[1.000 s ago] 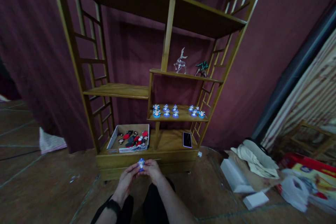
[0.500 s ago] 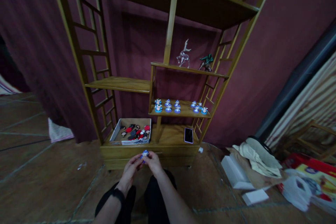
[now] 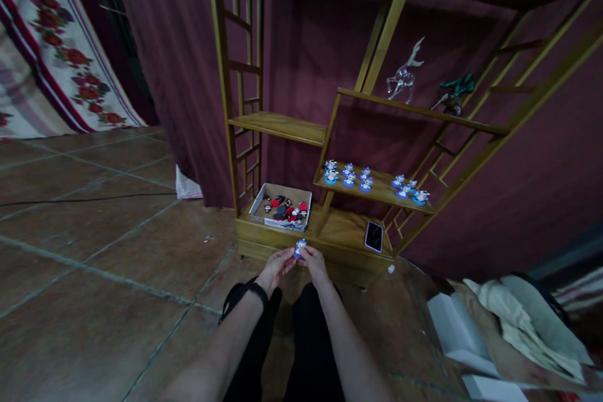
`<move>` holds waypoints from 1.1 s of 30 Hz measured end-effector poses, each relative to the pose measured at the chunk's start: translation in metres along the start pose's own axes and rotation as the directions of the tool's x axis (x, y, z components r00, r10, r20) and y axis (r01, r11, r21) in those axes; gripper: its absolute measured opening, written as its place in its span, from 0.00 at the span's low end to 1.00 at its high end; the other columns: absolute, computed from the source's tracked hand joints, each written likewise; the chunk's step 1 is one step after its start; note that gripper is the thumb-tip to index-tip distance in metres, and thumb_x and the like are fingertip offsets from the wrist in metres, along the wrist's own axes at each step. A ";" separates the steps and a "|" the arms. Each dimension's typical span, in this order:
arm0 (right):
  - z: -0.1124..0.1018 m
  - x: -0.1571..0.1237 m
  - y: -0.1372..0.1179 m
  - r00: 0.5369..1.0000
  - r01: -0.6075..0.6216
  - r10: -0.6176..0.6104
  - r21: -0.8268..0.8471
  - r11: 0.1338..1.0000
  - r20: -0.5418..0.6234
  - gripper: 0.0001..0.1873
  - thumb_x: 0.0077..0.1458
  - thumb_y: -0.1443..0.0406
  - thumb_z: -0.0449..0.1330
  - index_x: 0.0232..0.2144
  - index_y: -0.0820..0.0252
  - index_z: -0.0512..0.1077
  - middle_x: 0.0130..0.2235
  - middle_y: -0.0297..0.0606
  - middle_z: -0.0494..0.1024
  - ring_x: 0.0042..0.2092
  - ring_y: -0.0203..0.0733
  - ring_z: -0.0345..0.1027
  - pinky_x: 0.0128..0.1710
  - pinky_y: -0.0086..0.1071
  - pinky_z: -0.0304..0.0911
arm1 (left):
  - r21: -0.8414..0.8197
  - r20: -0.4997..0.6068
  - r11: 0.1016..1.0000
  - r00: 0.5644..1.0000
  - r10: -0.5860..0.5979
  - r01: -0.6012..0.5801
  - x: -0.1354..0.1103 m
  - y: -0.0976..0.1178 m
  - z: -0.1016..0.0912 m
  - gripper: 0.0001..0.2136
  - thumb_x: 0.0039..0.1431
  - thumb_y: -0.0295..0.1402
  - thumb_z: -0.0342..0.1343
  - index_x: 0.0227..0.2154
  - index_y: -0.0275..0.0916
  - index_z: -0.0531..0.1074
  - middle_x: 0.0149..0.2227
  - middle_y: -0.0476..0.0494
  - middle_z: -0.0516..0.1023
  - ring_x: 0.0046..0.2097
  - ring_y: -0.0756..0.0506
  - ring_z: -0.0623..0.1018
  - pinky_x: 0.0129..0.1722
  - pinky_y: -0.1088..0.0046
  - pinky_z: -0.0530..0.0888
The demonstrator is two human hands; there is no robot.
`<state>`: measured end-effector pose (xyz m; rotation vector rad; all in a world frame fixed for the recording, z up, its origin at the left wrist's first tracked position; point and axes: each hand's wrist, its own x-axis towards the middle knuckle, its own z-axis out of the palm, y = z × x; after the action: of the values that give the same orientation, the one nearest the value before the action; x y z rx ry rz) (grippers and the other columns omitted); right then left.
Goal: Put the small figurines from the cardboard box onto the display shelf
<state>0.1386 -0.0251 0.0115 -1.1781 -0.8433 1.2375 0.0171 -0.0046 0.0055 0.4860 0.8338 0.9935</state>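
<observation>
A small purple-and-white figurine is pinched between my two hands, in front of the shelf's base. My left hand grips it from the left side, and my right hand closes on it from the right. Just beyond, an open cardboard box on the bottom board holds several red, black and white figurines. Similar blue and purple figurines stand upright in groups on the low shelf, at the left and right.
A phone lies on the bottom board, right of the box. Higher up stand a clear deer ornament and a dark green figure. White boxes and a pale cloth lie on the floor at right. A black cable crosses the floor at left.
My view has swung left and tilted, so the shelf appears farther right and slanted. Both hands still hold the figurine, now turned with more of its front showing.
</observation>
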 end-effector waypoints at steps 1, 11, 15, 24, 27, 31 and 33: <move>0.000 0.000 -0.001 1.000 -0.007 0.007 -0.004 1.000 -0.009 0.22 0.34 0.53 0.64 0.31 0.62 0.75 0.31 0.38 0.78 0.33 0.40 0.71 0.37 0.36 0.67 | -0.002 -0.001 1.000 1.000 -0.003 0.003 0.001 0.000 -0.001 0.04 0.48 0.25 0.60 0.29 0.33 0.74 0.25 0.45 0.78 0.25 0.54 0.75 0.29 0.83 0.73; -0.002 -0.004 -0.007 0.999 -0.031 0.038 0.242 0.970 -0.026 0.22 0.38 0.53 0.63 0.35 0.62 0.73 0.36 0.42 0.78 0.35 0.40 0.72 0.39 0.36 0.66 | -0.032 0.008 0.999 1.000 -0.012 0.012 0.010 0.002 -0.002 0.03 0.48 0.24 0.59 0.29 0.32 0.73 0.25 0.44 0.77 0.25 0.54 0.75 0.30 0.80 0.73; -0.005 0.000 -0.002 0.998 -0.052 0.057 0.244 0.968 -0.017 0.21 0.32 0.60 0.67 0.32 0.63 0.74 0.33 0.41 0.78 0.36 0.41 0.72 0.41 0.38 0.65 | -0.013 -0.010 1.000 1.000 -0.023 0.023 0.012 0.001 -0.002 0.03 0.49 0.23 0.58 0.29 0.32 0.73 0.24 0.45 0.77 0.24 0.54 0.74 0.30 0.81 0.72; 0.001 0.005 0.003 1.000 0.006 -0.007 0.259 0.966 0.003 0.19 0.31 0.63 0.67 0.31 0.63 0.74 0.34 0.39 0.79 0.37 0.41 0.71 0.43 0.37 0.63 | 0.031 0.003 0.999 1.000 -0.030 0.030 0.012 0.003 -0.006 0.13 0.48 0.22 0.58 0.38 0.36 0.72 0.26 0.48 0.77 0.25 0.55 0.75 0.32 0.79 0.72; 0.003 0.003 0.001 0.999 0.038 -0.036 0.223 0.974 -0.012 0.18 0.32 0.62 0.66 0.31 0.62 0.74 0.33 0.39 0.79 0.36 0.41 0.71 0.42 0.36 0.63 | 0.045 0.003 0.999 1.000 -0.014 0.014 0.012 0.003 -0.006 0.15 0.47 0.21 0.58 0.40 0.37 0.72 0.28 0.47 0.77 0.27 0.54 0.75 0.33 0.79 0.72; 0.003 0.002 -0.001 0.998 0.057 -0.053 0.190 0.980 -0.027 0.16 0.33 0.61 0.65 0.29 0.62 0.73 0.31 0.37 0.78 0.34 0.39 0.70 0.39 0.35 0.64 | 0.053 0.014 0.999 1.000 0.003 -0.004 0.010 0.004 -0.006 0.16 0.44 0.21 0.60 0.38 0.38 0.72 0.30 0.47 0.78 0.30 0.53 0.76 0.35 0.78 0.71; 0.002 0.002 -0.002 0.998 0.062 -0.056 0.186 0.981 -0.036 0.15 0.33 0.62 0.65 0.28 0.61 0.73 0.30 0.36 0.77 0.33 0.38 0.70 0.38 0.33 0.64 | 0.059 0.020 0.998 1.000 0.020 -0.021 0.008 0.004 -0.006 0.15 0.44 0.21 0.60 0.37 0.37 0.73 0.31 0.46 0.78 0.31 0.52 0.76 0.36 0.77 0.71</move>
<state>0.1376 -0.0228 0.0136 -1.0115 -0.7174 1.2193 0.0124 0.0047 0.0015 0.5550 0.8437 0.9832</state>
